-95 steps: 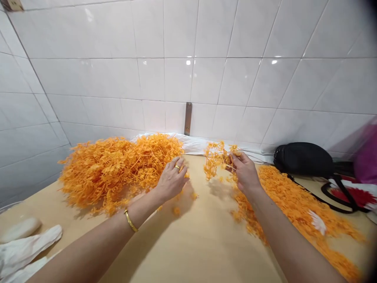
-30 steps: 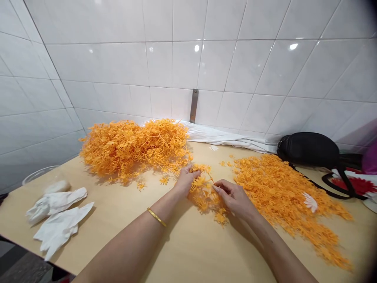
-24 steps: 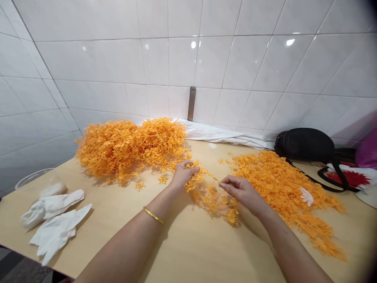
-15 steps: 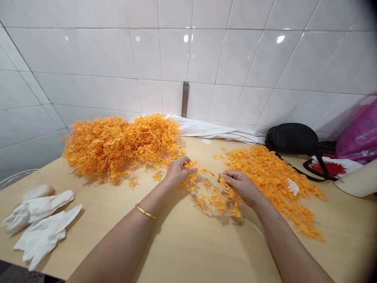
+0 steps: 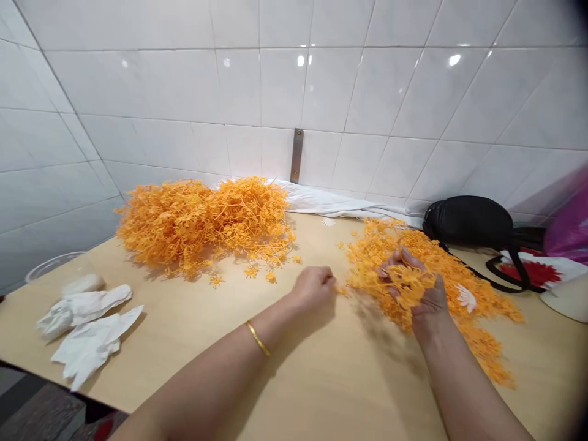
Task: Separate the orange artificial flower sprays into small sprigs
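Observation:
My right hand (image 5: 425,291) is closed around a loose bunch of orange plastic flower sprigs (image 5: 407,283), lifted over the right-hand part of the table. My left hand (image 5: 315,286) has its fingers curled together low over the table. A small orange floret (image 5: 341,292) shows right by its fingertips; whether they grip it cannot be made out. Under and behind my right hand spreads a flat heap of orange florets (image 5: 478,337), with a white flower piece (image 5: 467,298) on top. At the back left rises a taller pile of orange sprigs (image 5: 202,223).
Crumpled white tissues (image 5: 94,346) lie at the left. A black bag (image 5: 468,220) with a strap sits at the back right, near a purple bag (image 5: 569,220) and a white roll (image 5: 567,300). White cloth (image 5: 331,202) runs along the tiled wall.
My right hand has lifted the orange sprigs up and to the right, over the flat heap. My left hand has come away from the sprigs, shifted right and curled closed. The view has turned slightly left.

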### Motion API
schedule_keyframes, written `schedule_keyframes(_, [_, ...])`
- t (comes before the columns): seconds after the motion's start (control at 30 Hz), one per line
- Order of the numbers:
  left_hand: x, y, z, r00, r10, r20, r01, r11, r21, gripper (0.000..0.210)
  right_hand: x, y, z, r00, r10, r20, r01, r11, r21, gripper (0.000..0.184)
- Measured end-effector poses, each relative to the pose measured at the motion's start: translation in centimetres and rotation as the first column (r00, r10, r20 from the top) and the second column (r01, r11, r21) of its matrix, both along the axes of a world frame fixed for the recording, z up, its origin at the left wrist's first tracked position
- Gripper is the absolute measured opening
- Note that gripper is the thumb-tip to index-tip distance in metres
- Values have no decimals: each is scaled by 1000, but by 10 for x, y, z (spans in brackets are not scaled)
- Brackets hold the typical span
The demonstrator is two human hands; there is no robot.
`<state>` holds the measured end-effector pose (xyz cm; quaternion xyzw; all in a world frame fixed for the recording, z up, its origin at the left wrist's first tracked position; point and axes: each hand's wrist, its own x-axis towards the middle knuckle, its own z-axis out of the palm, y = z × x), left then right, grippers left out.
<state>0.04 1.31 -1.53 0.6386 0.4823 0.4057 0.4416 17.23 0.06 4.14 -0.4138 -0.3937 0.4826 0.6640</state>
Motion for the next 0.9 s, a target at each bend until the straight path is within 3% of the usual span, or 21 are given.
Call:
schedule_keyframes(0.1, [33, -2, 3, 924, -269, 273, 289, 957, -37, 10, -4, -6, 1, 969, 102, -227, -116, 992, -49, 15])
schedule_keyframes(0.13, [39, 0, 5, 899, -314, 307, 336, 942, -19, 9, -5, -8, 1, 958, 111, -263, -129, 990, -53, 14])
schedule_keyframes(0.2, [38, 4, 8, 942, -241, 232, 246, 969, 8, 10, -8, -10, 0, 950, 138, -279, -155, 987, -39, 16])
schedule_keyframes(0.3, [8, 2, 10, 985, -57, -161, 91, 973, 213, 16, -14, -13, -1, 959, 199, -204, -200, 980, 14, 20])
schedule_keyframes(0.4, [-34, -8, 8, 904, 66, -423, 120, 909, 398, 28, -18, -14, -1, 968, 222, -116, -221, 975, 29, 21])
schedule_keyframes(0.53, [-63, -18, 1, 785, 192, -590, 51, 928, 369, 54, -19, -14, 0, 958, 244, -150, -243, 970, 23, 24])
schedule_keyframes(0.63, [-55, -14, -6, 757, 173, -630, 56, 944, 326, 60, -20, -15, -1, 954, 240, -182, -244, 970, 0, 21])
schedule_keyframes(0.77, [-26, 13, -13, 786, 166, -596, 78, 929, 362, 60, -21, -14, -6, 960, 247, -130, -250, 968, -9, 20])
schedule_keyframes(0.83, [-10, 31, -14, 825, 96, -557, 138, 921, 364, 54, -21, -13, -9, 965, 248, -91, -250, 968, -14, 21])
schedule_keyframes(0.9, [3, 47, -10, 909, -16, -417, 166, 931, 326, 40, -22, -12, -11, 962, 257, -87, -260, 966, -18, 19])
